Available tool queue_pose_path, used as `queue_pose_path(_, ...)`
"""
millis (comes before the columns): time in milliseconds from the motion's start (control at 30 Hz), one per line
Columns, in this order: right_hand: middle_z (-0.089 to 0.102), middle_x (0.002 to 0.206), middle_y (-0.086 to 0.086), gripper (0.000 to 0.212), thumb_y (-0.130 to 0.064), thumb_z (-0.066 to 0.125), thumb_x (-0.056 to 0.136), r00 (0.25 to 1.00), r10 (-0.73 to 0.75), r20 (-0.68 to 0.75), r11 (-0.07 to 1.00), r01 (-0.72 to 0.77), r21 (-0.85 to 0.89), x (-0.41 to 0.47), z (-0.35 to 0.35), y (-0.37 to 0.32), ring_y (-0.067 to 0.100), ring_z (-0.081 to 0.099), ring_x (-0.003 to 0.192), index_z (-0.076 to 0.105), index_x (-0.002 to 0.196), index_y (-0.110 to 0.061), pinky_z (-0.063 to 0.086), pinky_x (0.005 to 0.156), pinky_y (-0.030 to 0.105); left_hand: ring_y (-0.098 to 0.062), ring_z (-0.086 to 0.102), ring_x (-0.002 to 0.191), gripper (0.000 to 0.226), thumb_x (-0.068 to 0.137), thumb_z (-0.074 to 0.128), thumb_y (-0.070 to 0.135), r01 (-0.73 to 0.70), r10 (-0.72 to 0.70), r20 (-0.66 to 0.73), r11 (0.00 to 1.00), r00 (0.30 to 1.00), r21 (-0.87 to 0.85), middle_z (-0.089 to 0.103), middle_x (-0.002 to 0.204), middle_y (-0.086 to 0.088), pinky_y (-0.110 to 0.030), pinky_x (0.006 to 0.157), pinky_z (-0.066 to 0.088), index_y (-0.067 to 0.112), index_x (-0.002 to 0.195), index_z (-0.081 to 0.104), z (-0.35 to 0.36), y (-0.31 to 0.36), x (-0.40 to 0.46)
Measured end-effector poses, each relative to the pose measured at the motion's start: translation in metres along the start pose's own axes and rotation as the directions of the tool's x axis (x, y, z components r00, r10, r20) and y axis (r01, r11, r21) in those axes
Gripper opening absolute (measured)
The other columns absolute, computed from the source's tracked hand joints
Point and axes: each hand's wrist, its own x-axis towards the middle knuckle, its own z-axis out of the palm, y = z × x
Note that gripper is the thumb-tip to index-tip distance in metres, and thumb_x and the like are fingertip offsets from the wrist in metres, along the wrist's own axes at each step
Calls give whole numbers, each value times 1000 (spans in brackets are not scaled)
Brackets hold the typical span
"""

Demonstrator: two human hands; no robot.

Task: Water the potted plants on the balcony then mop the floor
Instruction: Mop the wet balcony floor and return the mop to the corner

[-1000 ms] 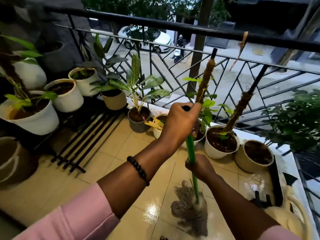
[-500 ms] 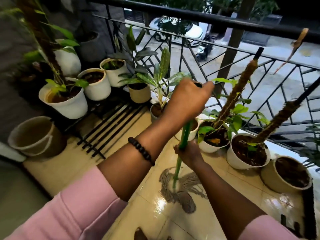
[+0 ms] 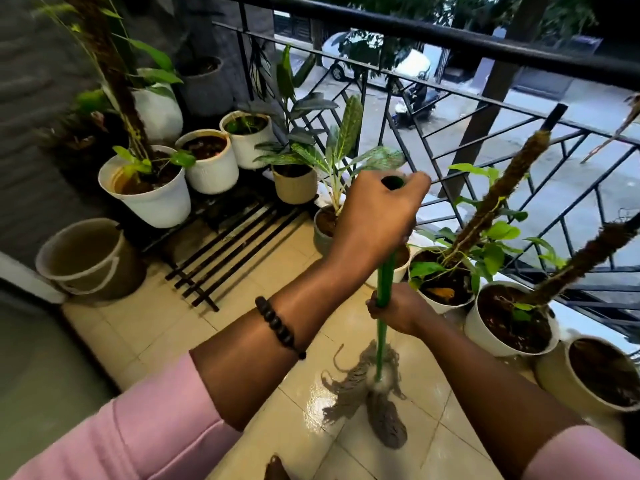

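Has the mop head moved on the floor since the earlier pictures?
Cannot tell: the camera itself swung. Against the white pot with the moss pole, the mop head seems somewhat farther left, on the wet tiles.

— Beyond the railing (image 3: 450,38)?
— White car (image 3: 412,64) upper centre, scooter (image 3: 414,102) just below it on the street.
— Lower left?
— Brown bucket (image 3: 86,258) beside a dark slatted rack (image 3: 221,244).

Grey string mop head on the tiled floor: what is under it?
Under the grey string mop head lie wet, glossy beige floor tiles, reflecting light beside its strands. The tile directly beneath the strands is covered, so its state cannot be seen.
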Motion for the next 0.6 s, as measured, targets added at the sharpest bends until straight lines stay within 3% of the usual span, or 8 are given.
queue_pose_path(67, 68, 85, 4, 20, -39, 58, 87, 1000, 14, 5, 999, -14, -39, 8, 2, -1, 23, 63, 79, 60, 73, -25, 53, 70, 36, -21, 37, 49, 35, 86, 54, 17, 13, -12, -21, 1000, 1000, 17, 38, 51, -11, -34, 53, 36, 12, 53, 43, -8, -7, -6)
queue_pose_path(133, 66, 88, 7, 18, -37, 57, 88, 999, 29, -27, 998, -30, -64, 17, 7, -5, 27, 61, 80, 58, 78, -22, 46, 64, 32, -22, 37, 52, 35, 87, 53, 16, 15, -14, -36, 999, 999, 43, 38, 55, -19, -34, 54, 34, -1, 57, 43, -18, -14, -11)
queue_pose_path(300, 68, 97, 16, 15, -27, 59, 91, 995, 36, -88, 999, -32, 43, 49, 31, -36, 29, 61, 86, 61, 87, -13, 38, 60, 29, -23, 40, 58, 37, 90, 53, 17, 9, 4, -93, 991, 996, 134, 45, 68, -36, -40, 56, 40, -12, 68, 46, -50, -19, -15)
queue_pose_path(433, 66, 101, 15, 24, -23, 62, 92, 996, -6, -87, 988, 19, 153, 70, 52, -84, 27, 61, 90, 66, 106, -4, 40, 67, 30, -20, 37, 56, 37, 90, 54, 14, 21, 11, -156, 980, 988, 198, 44, 64, -33, -28, 54, 30, -11, 64, 44, -86, -11, -5)
queue_pose_path(500, 66, 95, 16, 17, -19, 63, 91, 997, -41, -72, 972, 56, 229, 77, 63, -110, 29, 61, 86, 65, 99, -4, 44, 68, 34, -19, 41, 51, 36, 88, 55, 17, 39, 5, -188, 973, 982, 229, 46, 55, -21, -30, 52, 35, 1, 57, 47, -105, -7, 1)
queue_pose_path(600, 62, 85, 11, 12, -22, 60, 90, 996, -70, -49, 961, 80, 265, 83, 78, -143, 23, 57, 74, 58, 86, -11, 37, 55, 26, -17, 47, 48, 34, 87, 54, 22, 57, 3, -212, 960, 977, 275, 53, 51, -8, -37, 51, 45, 12, 55, 52, -133, 0, 11)
